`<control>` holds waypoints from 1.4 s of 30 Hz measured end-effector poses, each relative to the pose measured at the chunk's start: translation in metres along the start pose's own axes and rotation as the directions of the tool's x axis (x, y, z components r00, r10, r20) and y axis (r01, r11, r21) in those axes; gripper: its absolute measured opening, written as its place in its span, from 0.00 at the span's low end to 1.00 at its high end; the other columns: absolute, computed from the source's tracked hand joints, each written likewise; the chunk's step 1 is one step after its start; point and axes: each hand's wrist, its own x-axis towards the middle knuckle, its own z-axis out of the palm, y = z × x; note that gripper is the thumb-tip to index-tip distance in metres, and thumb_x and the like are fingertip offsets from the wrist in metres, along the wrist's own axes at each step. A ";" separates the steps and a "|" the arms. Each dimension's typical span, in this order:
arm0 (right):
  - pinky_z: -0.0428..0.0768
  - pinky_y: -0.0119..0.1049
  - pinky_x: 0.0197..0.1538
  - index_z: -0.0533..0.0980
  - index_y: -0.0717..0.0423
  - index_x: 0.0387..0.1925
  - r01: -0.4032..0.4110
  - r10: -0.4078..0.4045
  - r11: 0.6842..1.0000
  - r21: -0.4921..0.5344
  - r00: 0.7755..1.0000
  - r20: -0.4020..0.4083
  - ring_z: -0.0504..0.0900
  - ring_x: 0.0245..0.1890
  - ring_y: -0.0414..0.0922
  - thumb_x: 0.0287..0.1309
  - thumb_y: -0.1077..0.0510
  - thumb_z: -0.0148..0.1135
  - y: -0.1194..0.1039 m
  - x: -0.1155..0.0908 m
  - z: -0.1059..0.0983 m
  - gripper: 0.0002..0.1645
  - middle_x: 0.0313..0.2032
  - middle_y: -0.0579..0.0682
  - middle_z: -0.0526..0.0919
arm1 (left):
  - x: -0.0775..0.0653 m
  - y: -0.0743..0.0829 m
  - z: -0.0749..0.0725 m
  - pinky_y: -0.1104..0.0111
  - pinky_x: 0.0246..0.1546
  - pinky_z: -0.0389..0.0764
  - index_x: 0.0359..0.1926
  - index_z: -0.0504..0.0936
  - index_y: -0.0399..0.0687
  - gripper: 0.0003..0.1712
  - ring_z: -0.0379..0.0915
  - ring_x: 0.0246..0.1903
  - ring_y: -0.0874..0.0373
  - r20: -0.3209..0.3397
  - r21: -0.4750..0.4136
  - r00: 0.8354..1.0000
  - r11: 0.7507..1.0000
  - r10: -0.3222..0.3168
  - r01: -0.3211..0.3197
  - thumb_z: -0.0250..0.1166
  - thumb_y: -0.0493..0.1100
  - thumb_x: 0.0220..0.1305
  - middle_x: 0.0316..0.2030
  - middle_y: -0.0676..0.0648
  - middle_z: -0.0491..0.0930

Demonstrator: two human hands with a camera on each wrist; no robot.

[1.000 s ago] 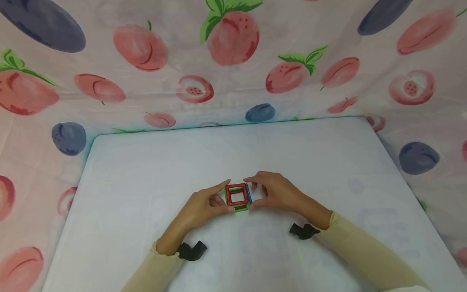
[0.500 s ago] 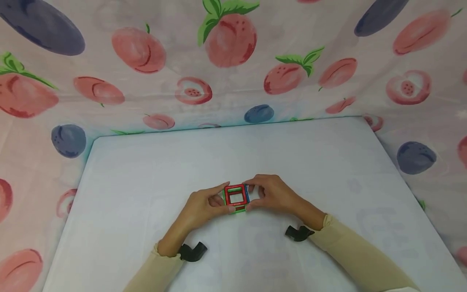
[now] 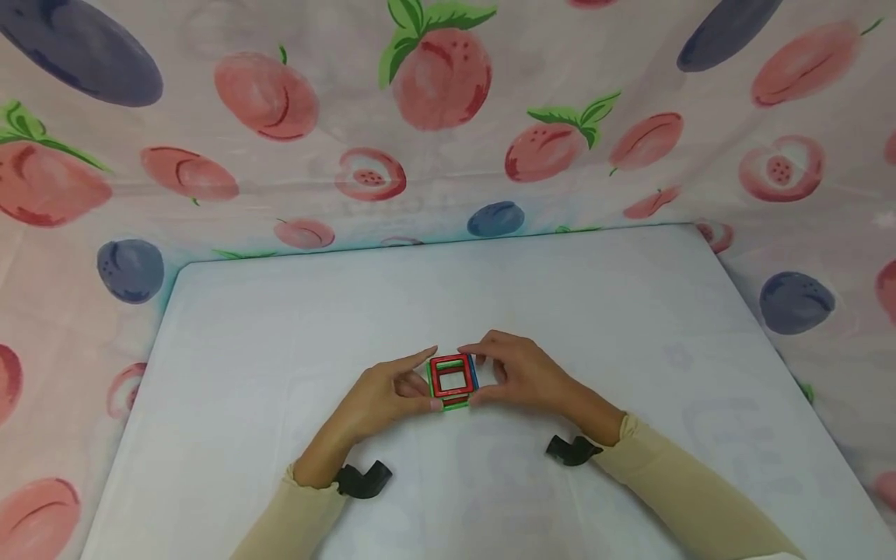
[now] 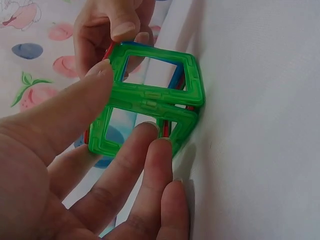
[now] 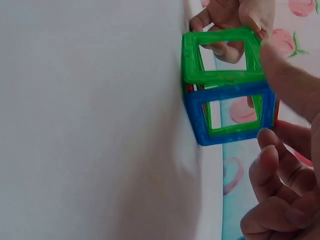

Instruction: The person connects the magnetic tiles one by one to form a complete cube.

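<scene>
A small cube of magnetic tiles (image 3: 453, 392) sits on the white table between both hands, its top a red square frame. My left hand (image 3: 383, 395) holds it from the left, thumb at the near corner. In the left wrist view, other fingertips touch a green tile (image 4: 197, 75) side. My right hand (image 3: 526, 372) grips the right side, thumb near and index finger at the far top edge. In the right wrist view, a blue tile (image 5: 198, 117) and a green tile (image 5: 225, 77) meet at an upright edge. The cube's underside is hidden.
The white table (image 3: 294, 319) stretches around the cube on all sides. A fruit-print cloth (image 3: 448, 155) hangs behind it and at both sides. Black curved mounts (image 3: 364, 480) stick out at the wrists, below the sleeves' cuffs.
The cube has shifted slightly left, with both hands still around it. My right hand has moved a little left; the left index finger now sits slightly away from the cube's far corner.
</scene>
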 end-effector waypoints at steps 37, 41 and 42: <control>0.65 0.31 0.27 0.87 0.54 0.43 -0.532 0.487 0.729 0.430 0.845 0.220 0.68 0.24 0.43 0.70 0.47 0.63 -0.006 0.003 0.005 0.16 0.20 0.46 0.71 | 0.002 0.014 0.016 0.63 0.43 0.73 0.58 0.82 0.52 0.21 0.78 0.37 0.60 -0.162 -0.091 0.973 0.985 -0.162 0.149 0.68 0.54 0.68 0.34 0.58 0.89; 0.64 0.30 0.26 0.87 0.55 0.42 -0.530 0.482 0.720 0.448 0.846 0.225 0.67 0.22 0.42 0.70 0.48 0.62 -0.005 0.004 0.005 0.16 0.20 0.47 0.71 | 0.003 0.015 0.018 0.63 0.40 0.71 0.57 0.83 0.52 0.19 0.76 0.35 0.59 -0.181 -0.094 0.970 0.984 -0.164 0.149 0.68 0.52 0.69 0.33 0.59 0.88; 0.64 0.30 0.26 0.86 0.55 0.42 -0.530 0.480 0.719 0.451 0.847 0.230 0.67 0.22 0.42 0.71 0.48 0.62 -0.005 0.004 0.005 0.15 0.20 0.48 0.71 | 0.003 0.015 0.018 0.64 0.40 0.71 0.57 0.83 0.52 0.19 0.75 0.35 0.60 -0.184 -0.095 0.969 0.984 -0.163 0.148 0.67 0.52 0.69 0.33 0.59 0.88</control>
